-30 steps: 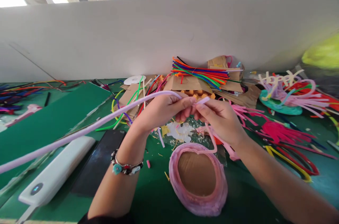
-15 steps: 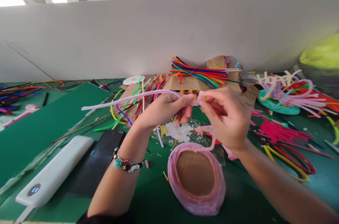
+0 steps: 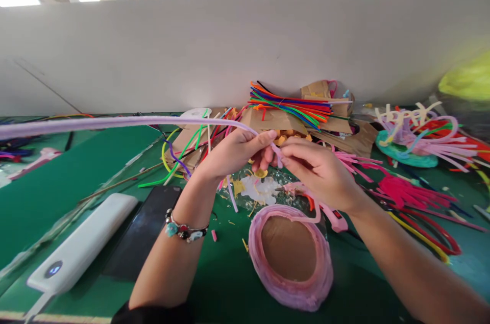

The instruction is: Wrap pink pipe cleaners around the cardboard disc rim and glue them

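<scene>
My left hand (image 3: 245, 153) pinches a lilac pipe cleaner (image 3: 161, 120), whose long end runs out past the left edge of the view. Close beside it, my right hand (image 3: 319, 168) grips the short bent end of the same pipe cleaner between thumb and fingers. Another lilac end hangs down below my left hand. Under my hands, a pink fuzzy ring (image 3: 255, 263) with a cardboard middle lies on the green table. A pink glue gun (image 3: 334, 217) rests behind the ring, partly hidden by my right hand and wrist.
A bundle of coloured pipe cleaners (image 3: 291, 104) lies on cardboard at the back. A white power bank (image 3: 84, 242) and a dark phone (image 3: 143, 232) are at the left. Pink and cream pipe-cleaner pieces (image 3: 432, 135) sit at the right, near red and yellow loops (image 3: 424, 229).
The lilac pipe cleaner now reaches much farther left. My right hand has moved slightly left and down, closer to my left hand. The view has shifted slightly.
</scene>
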Motion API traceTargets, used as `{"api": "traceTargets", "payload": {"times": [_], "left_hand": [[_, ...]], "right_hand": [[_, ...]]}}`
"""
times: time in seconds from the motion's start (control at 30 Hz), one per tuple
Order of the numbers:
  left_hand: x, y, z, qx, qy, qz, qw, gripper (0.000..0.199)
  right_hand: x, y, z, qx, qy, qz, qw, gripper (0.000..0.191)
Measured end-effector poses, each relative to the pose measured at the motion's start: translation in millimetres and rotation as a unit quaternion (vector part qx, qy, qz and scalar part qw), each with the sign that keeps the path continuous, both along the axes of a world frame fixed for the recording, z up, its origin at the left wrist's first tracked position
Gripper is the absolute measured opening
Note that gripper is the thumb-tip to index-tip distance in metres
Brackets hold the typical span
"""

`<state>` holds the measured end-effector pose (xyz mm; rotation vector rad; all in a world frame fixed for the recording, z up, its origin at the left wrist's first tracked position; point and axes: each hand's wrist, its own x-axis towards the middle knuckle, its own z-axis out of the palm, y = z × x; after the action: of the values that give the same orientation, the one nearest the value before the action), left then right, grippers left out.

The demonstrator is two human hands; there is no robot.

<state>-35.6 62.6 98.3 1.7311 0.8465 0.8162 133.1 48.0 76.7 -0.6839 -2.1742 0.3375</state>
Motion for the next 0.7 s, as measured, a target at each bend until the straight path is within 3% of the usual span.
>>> {"api": "traceTargets", "payload": {"times": [0.13,0.33,0.43,0.5,0.57,0.63,0.7], "left_hand": [[2.5,0.1,-2.0,-0.010,-0.004,0.008,1.000,0.044],[4.6,0.5,-4.2,-0.011,0.000,-0.002,1.000,0.045],[5.6,1.3,-5.9,-0.008,-0.012,-0.024,1.000,0.043],[6.4,1.3,-6.8,0.000,-0.019,-0.032,0.999,0.042],[7.1,0.4,-7.0,0.011,-0.019,-0.041,0.999,0.041],[7.6,-0.9,-6.7,0.022,-0.011,-0.061,0.998,0.042],[7.7,-1.9,-6.5,0.027,-0.012,-0.078,0.996,0.043]], "right_hand": [[0.4,0.2,-2.3,-0.036,0.029,-0.014,0.999,0.016],[-1.5,-0.3,-4.0,0.042,0.034,-0.052,0.997,0.015],[-2.2,-2.2,-3.2,0.044,0.063,-0.053,0.996,0.019],[-3.0,-2.7,-4.1,-0.005,0.094,-0.060,0.994,0.024],[-4.0,-1.8,-6.5,-0.112,0.147,-0.048,0.982,0.032],[-5.4,-0.1,-9.1,-0.238,0.206,-0.007,0.949,0.040],[-6.8,0.8,-10.7,-0.306,0.238,0.026,0.921,0.043]]}}
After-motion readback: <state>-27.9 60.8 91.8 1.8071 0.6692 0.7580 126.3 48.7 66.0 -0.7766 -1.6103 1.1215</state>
